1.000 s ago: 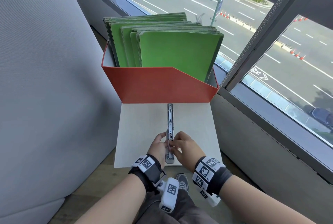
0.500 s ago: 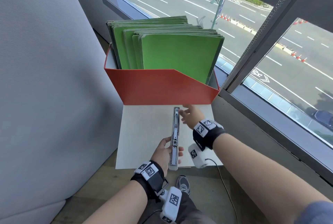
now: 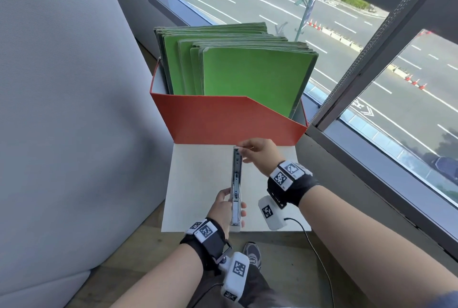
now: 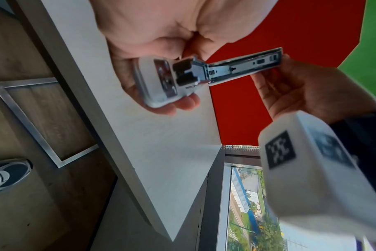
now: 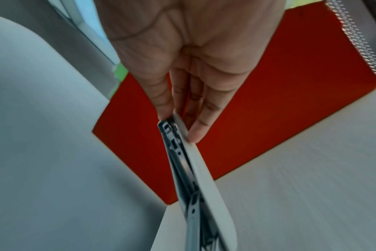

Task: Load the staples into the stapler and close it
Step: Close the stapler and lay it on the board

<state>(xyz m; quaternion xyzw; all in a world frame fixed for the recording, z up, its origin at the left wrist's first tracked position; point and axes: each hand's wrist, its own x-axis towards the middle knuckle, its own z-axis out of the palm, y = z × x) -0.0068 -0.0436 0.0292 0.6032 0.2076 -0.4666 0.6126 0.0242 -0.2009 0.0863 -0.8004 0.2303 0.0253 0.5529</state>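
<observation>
Standing on a wood-grain floor [image 3: 292,273], a small white table [image 3: 198,178] carries the work area; its near edge lies just beyond the person's grey shoe [image 3: 251,254]. A grey padded partition [image 3: 62,109] fills the left side of the room. On the right, a dark-framed window [image 3: 386,99] looks down on a multi-lane road with traffic cones.

At the far end of the table stands a red file box [image 3: 223,121], open at the top and packed with upright green folders [image 3: 252,74]. Its near wall meets the white surface.

The stapler [image 3: 236,183] is opened out flat and held just above the table, lengthwise from near to far, with its metal channel facing up. No staples can be made out in the channel.

The left hand [image 3: 224,208] grips the near half of the stapler, fingers curled under it and thumb along its side; the left wrist view shows the hinge parts just past the fingers [image 4: 178,103].

The right hand [image 3: 260,152] is at the far tip of the stapler, close to the red box. The right wrist view shows its fingertips [image 5: 194,134] pinching the pale outer arm at that end, with the thumb on the opposite side.

Both wrists wear black bands with printed square markers and white camera housings.
</observation>
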